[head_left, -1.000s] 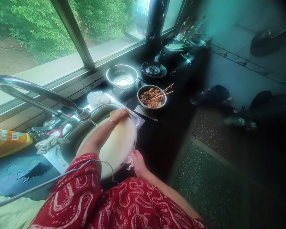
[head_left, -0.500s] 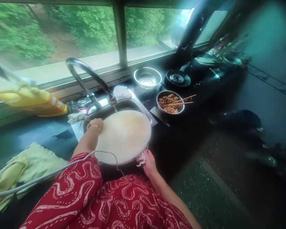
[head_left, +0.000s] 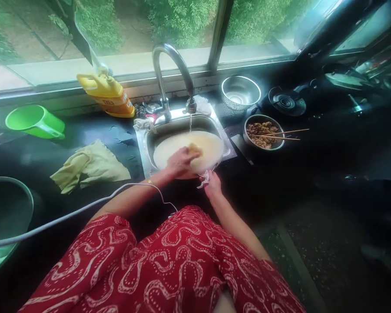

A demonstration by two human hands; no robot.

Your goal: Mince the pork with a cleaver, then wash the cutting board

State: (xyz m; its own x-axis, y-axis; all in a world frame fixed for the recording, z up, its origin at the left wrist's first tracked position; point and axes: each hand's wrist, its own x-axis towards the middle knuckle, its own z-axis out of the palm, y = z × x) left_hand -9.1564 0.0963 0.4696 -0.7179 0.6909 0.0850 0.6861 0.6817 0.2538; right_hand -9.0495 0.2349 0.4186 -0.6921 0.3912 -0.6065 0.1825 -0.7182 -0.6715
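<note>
A round pale cutting board (head_left: 208,145) lies tilted in the steel sink (head_left: 143,143) under the running tap (head_left: 190,104). My left hand (head_left: 179,161) presses a yellow sponge (head_left: 194,151) onto the board's face. At the board's near rim, my right hand (head_left: 211,183) grips its edge together with a small white cloth tag (head_left: 203,179).
A bowl of cooked food with chopsticks (head_left: 263,132) and a steel colander (head_left: 241,91) stand right of the sink, with a gas burner (head_left: 286,102) beyond. A yellow bottle (head_left: 109,95), green jug (head_left: 34,121), yellow cloth (head_left: 89,165) and a dark basin (head_left: 6,213) are on the left.
My view has swung left and pulled back. My left hand moved from the board's left rim to its middle with the sponge. The right hand keeps its hold on the near rim.
</note>
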